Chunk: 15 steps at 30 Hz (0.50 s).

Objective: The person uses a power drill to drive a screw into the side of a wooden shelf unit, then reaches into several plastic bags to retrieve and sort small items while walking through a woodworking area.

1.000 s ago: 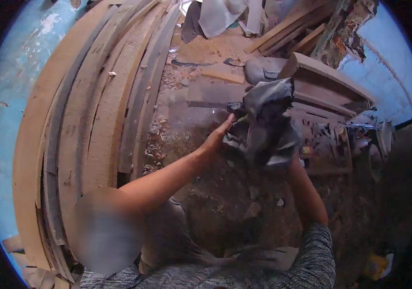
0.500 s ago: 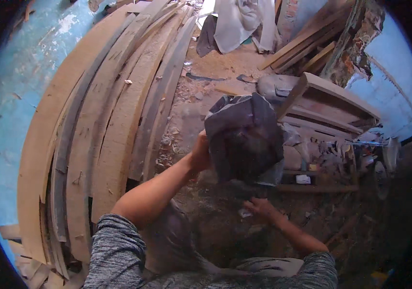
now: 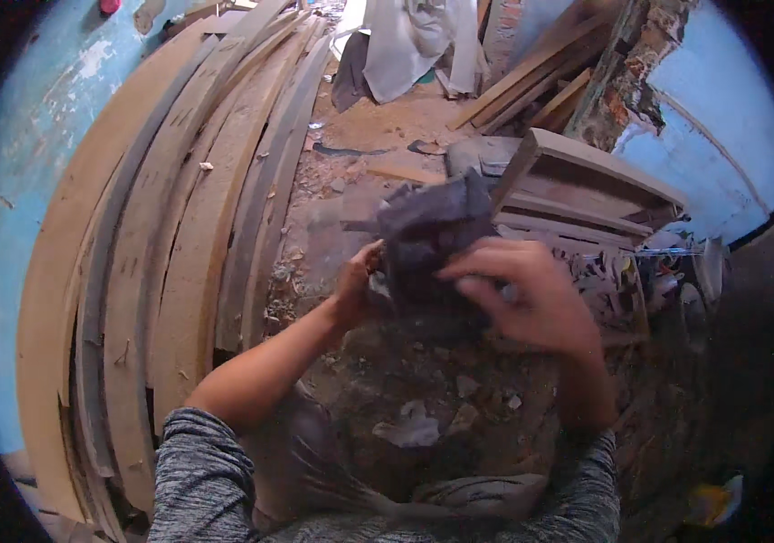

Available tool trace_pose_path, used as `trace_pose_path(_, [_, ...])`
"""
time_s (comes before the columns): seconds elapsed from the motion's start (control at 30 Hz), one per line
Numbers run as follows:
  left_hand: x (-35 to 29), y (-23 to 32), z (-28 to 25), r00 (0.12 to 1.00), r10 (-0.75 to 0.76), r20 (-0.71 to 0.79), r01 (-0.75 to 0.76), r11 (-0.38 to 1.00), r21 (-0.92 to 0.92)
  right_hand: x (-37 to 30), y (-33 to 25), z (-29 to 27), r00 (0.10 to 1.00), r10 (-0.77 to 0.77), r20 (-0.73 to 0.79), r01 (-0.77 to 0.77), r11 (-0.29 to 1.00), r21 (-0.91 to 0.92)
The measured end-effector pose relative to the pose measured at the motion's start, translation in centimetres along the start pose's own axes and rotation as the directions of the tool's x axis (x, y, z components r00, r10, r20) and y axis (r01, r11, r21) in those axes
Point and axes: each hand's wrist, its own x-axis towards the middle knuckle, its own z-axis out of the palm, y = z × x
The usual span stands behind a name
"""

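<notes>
A crumpled black plastic bag hangs in front of me at the middle of the view, its upper edge bunched and folded. My left hand is closed on the bag's left side, some of its fingers hidden behind the plastic. Over the bag's right side is my right hand, slightly blurred, thumb and forefinger stretched leftward with a gap between them. A small pale patch shows by its palm; I cannot tell what it is. Below the bag, a whitish scrap lies among rubble on the dirt floor.
Long wooden planks lie side by side along the blue wall on my left. To the right, a wooden frame stands before piled odds and ends. More boards lean at the back right, near a hanging pale cloth.
My right hand has risen from near the floor to the bag. The bag has shifted slightly left and its wide mouth looks more folded. My left hand keeps its hold.
</notes>
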Motion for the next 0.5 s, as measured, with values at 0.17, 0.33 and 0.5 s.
trace_pose_path(0.17, [1.2,-2.4,1.1,0.901,-0.203,-0.384,0.241,0.969,0.052,-3.1,11.0,6.5,0.999,0.045,0.014,-0.033,0.883,-0.468])
trace_pose_path(0.33, [1.0,-2.9,0.4,0.964,0.069,-0.255,0.016,0.949,0.315,-2.4,14.4,11.0,0.979,0.178,-0.1,-0.201,0.931,-0.306])
trace_pose_path(0.5, [1.1,-3.5,1.5,0.991,0.068,-0.112,-0.02,0.922,0.387,-2.4,14.8,12.5,0.966,0.232,-0.114,-0.254,0.931,-0.263])
